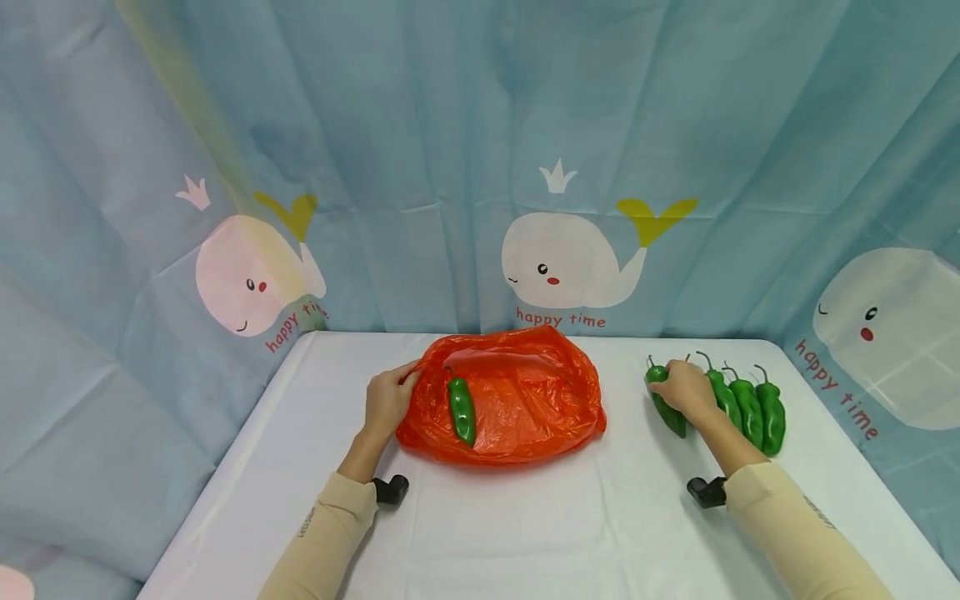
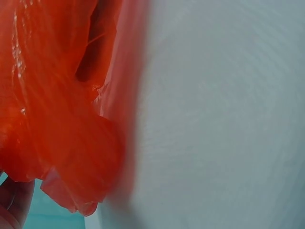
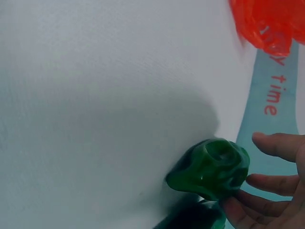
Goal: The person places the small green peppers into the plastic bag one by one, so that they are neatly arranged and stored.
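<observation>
My left hand (image 1: 387, 400) pinches the left rim of a red plastic bag (image 1: 517, 454), which lies spread with its mouth up. Inside the bag, toward its left, is a long green pepper (image 1: 462, 412). My right hand (image 1: 686, 390) reaches over the leftmost pepper (image 1: 670, 415) of a row. In the right wrist view, its fingers lie loosely extended along that pepper (image 3: 214, 167), while the thumb (image 3: 279, 145) stands apart from it. A neighbouring pepper (image 3: 195, 214) lies close below, and my hand hides part of the row in the head view.
Several more green peppers (image 1: 771, 417) lie side by side at the right of the white table (image 1: 517, 533). Behind the table hangs a blue curtain (image 1: 450, 167) with whale prints. A black wrist mount (image 1: 707, 492) sits by each sleeve.
</observation>
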A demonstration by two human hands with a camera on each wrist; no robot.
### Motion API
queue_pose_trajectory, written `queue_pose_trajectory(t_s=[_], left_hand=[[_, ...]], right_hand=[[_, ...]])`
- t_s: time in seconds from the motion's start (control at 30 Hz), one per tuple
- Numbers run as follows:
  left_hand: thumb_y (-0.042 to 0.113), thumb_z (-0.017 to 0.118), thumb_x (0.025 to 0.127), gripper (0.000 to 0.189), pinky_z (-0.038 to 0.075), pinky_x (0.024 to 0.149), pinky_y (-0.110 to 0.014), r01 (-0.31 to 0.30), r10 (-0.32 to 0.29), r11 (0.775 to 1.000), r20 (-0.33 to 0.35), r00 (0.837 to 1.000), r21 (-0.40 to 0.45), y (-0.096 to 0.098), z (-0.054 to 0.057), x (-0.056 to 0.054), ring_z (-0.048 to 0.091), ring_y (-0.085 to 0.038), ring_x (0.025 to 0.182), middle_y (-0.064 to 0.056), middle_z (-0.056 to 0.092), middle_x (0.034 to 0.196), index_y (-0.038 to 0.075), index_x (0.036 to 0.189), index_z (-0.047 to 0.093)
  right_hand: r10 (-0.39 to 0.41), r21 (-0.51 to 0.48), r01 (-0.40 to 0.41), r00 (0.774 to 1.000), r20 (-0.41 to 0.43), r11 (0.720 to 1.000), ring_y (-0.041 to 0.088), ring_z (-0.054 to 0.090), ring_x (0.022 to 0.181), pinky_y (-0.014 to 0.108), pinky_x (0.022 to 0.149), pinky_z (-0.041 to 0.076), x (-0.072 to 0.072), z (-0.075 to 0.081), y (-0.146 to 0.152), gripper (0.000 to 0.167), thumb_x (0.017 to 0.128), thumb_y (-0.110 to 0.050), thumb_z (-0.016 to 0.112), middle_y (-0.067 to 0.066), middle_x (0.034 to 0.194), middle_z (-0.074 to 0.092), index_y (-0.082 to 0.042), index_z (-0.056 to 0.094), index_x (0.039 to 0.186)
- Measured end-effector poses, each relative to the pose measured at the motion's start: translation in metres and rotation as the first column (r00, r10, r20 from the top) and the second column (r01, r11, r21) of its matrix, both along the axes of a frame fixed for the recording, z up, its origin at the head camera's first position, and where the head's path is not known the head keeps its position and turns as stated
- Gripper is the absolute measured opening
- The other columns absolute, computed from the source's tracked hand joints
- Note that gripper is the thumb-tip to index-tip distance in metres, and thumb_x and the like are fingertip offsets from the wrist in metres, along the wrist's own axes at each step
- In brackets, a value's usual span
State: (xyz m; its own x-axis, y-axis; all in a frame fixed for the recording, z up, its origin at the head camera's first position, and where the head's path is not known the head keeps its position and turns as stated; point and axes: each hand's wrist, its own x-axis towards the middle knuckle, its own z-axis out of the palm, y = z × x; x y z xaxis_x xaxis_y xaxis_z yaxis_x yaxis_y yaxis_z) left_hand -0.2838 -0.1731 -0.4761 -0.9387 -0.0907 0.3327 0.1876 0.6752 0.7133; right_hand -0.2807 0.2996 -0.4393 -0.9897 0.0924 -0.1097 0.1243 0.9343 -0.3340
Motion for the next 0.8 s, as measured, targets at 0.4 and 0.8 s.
queue_pose_trajectory(t_s=[0.4,0.8], left_hand=[[0.018,0.063,0.095,0.026,0.055,0.091,-0.047,0.000,0.000,1.000,-0.012,1.000,0.000,0.0003,-0.0007,0.0002,0.068,-0.034,0.107,-0.015,0.072,0.112,0.008,0.117,0.072],[0.019,0.062,0.096,0.026,0.057,0.085,-0.045,-0.008,0.008,1.000,-0.003,1.000,-0.002,-0.0005,0.0000,0.0005,0.069,-0.033,0.101,-0.015,0.072,0.112,0.009,0.118,0.072]], right_hand=[[-0.002,0.003,0.002,0.999,-0.054,1.000,0.049,0.059,0.099,0.054,0.079,0.051,0.0007,-0.0078,-0.0019,0.046,0.085,-0.012,0.069,0.038,0.111,0.060,0.020,0.054,0.114],[0.010,0.011,-0.009,0.997,-0.079,1.000,0.050,0.061,0.094,0.051,0.072,0.053,0.0004,-0.0103,-0.0043,0.043,0.084,-0.006,0.066,0.039,0.107,0.061,0.021,0.052,0.114]])
